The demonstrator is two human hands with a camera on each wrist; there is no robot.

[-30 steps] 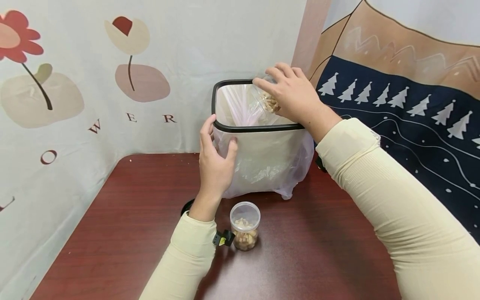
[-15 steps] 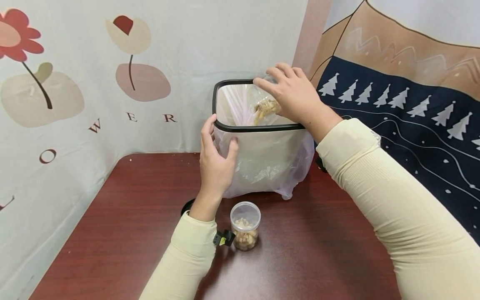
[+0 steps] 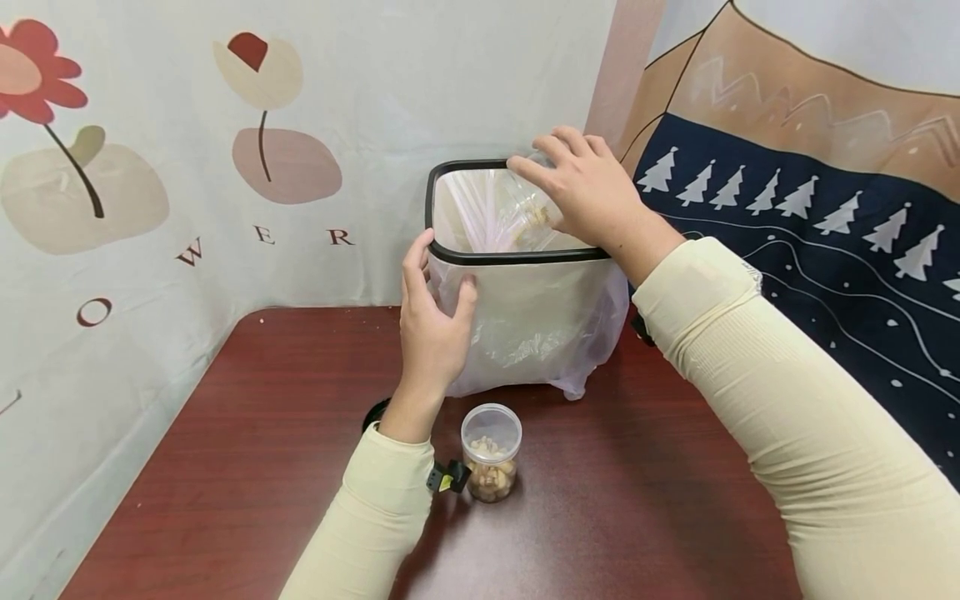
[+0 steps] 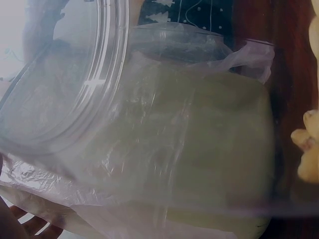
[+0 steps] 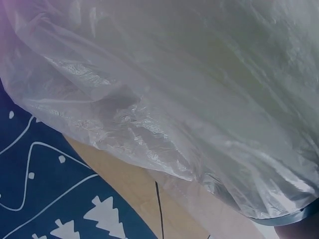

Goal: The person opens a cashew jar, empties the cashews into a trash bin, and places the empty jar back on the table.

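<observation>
A pale trash can (image 3: pixel 536 312) with a black rim, lined with a translucent lilac plastic bag, stands on the table. My left hand (image 3: pixel 435 333) grips its left front corner, fingers along the side and thumb on the front. Over the opening, my right hand (image 3: pixel 588 192) holds a clear jar (image 3: pixel 529 204) tipped with its mouth toward the inside; a little yellowish content shows in it. The hand hides part of this jar. Beside my left wrist stands a second clear jar (image 3: pixel 491 437), open at the top, with pale nut-like pieces (image 4: pixel 309 144) inside.
The dark red table (image 3: pixel 300 400) meets a white flower-print cloth (image 3: pixel 360 150) behind and a navy tree-print cloth (image 3: pixel 780 200) at the right. A black round edge (image 3: pixel 375 412) peeks out behind my left wrist.
Yellowish pieces have slid out of the tilted jar into the trash can, leaving far less in it. Both hands keep their places.
</observation>
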